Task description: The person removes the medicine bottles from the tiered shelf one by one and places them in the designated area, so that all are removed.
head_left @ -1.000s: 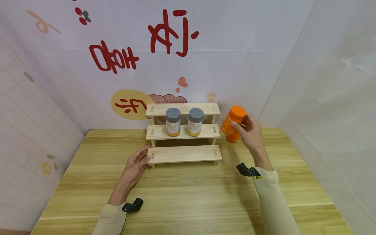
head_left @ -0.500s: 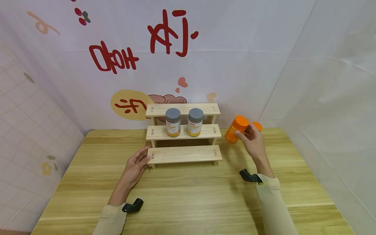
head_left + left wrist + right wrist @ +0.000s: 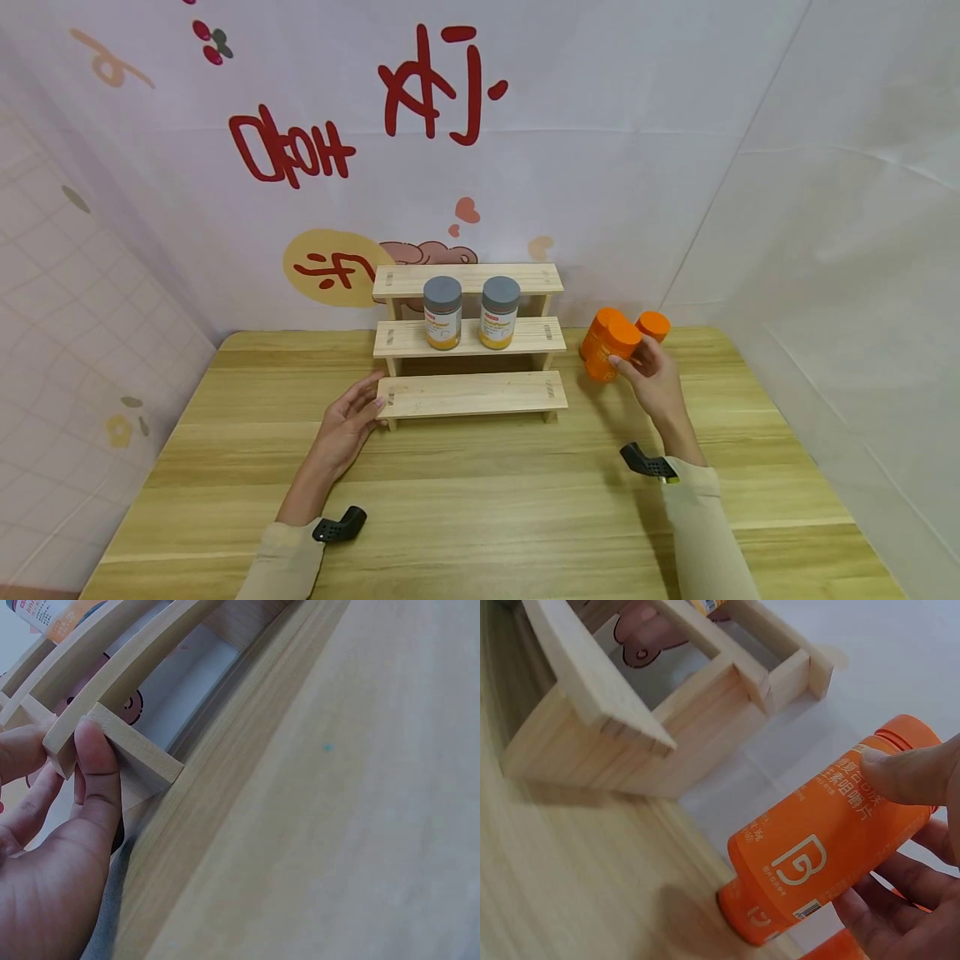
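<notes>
While tilted just right of three-tier pale wooden step shelf [image 3: 468, 342], orange cylindrical plastic bottle [image 3: 609, 350] gripped by right hand [image 3: 654, 379] — thumb on cap. Left hand [image 3: 347, 425] fingers straight, touching shelf's lowest left end — grasping nothing.

Wooden table [image 3: 480, 500]; white walls [image 3: 825, 167]; red lettering [image 3: 292, 150]

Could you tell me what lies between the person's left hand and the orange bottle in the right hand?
In the head view, the lowest step of the wooden rack spans between the left hand and the orange bottle.
</notes>
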The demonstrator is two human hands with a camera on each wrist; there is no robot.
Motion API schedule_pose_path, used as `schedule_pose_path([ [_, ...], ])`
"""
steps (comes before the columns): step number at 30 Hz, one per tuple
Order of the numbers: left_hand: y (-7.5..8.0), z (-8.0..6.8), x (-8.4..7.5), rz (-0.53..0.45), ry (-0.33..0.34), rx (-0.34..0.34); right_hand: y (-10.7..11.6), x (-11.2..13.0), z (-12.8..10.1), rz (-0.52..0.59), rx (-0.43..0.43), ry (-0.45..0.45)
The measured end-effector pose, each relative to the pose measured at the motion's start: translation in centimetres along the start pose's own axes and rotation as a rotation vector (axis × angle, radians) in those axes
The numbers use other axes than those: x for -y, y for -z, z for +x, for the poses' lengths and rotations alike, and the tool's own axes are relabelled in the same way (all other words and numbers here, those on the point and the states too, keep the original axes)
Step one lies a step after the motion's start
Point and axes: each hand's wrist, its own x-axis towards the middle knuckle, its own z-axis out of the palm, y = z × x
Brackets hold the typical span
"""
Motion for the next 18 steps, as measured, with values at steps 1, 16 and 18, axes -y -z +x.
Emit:
schedule_pose_path([
  [1,0.0,0.0,0.0,-0.001,0.0,0.0,0.1,-0.3,0.0,-0.004,0.006,-0.005],
  [16,0.0,0.0,0.0,-0.009,-0.002,-0.008,1.1,-2.9,-0.1,0.005,0.102,-0.019],
  [18,0.0,0.0,0.1,-0.011,0.001,-0.011,1.2,-3.0,-0.1,0.006,0.11,-0.028],
])
